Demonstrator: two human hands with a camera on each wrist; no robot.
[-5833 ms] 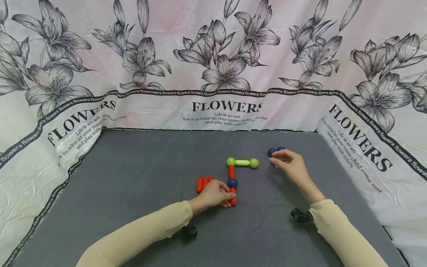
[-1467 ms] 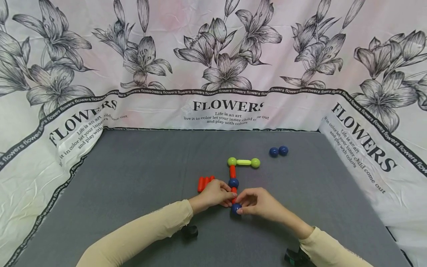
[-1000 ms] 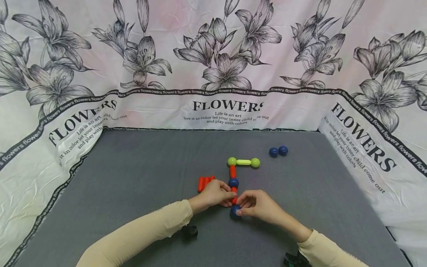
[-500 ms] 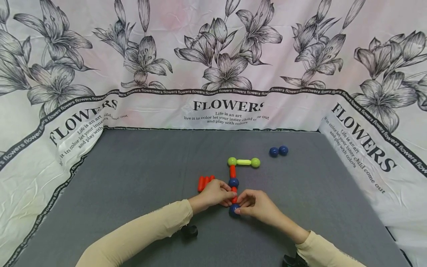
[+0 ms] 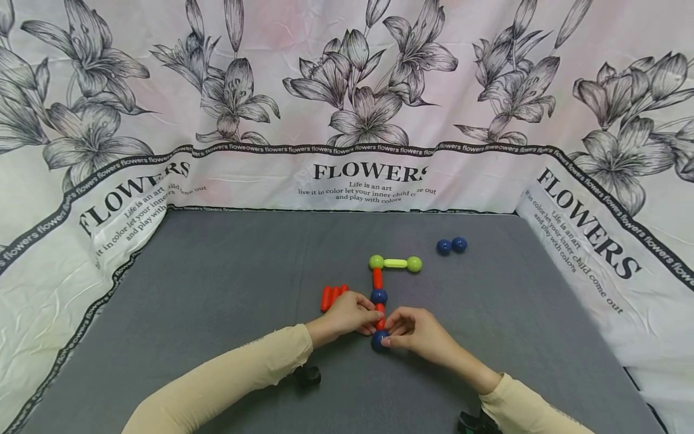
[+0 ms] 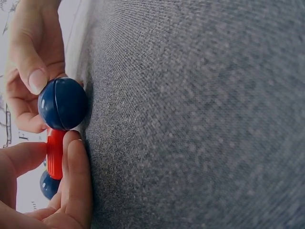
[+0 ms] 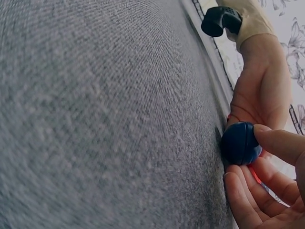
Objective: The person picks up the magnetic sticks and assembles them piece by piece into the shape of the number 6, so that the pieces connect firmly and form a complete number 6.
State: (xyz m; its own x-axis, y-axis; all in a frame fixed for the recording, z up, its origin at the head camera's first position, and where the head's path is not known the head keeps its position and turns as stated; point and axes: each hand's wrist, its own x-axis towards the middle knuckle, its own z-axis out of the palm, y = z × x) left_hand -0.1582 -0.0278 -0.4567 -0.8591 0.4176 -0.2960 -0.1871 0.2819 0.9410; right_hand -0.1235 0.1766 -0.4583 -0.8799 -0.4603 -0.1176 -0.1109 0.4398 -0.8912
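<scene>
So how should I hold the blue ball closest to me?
I'd pinch the blue ball by its round sides, coming from the right, as the right hand does. Its far side faces the red stick, which the left hand pinches, so that side is probably too crowded.

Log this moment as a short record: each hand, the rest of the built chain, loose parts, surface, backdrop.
Left hand: pinches the lower red rod
Right hand: holds the near blue ball at that rod's near end
Chain beyond: middle blue ball, upper red rod, corner green ball, green rod, end green ball
Loose parts: red rods side by side, left of the chain; two blue balls, far right
Surface: gray tabletop
Backdrop: flower-print fabric
</scene>
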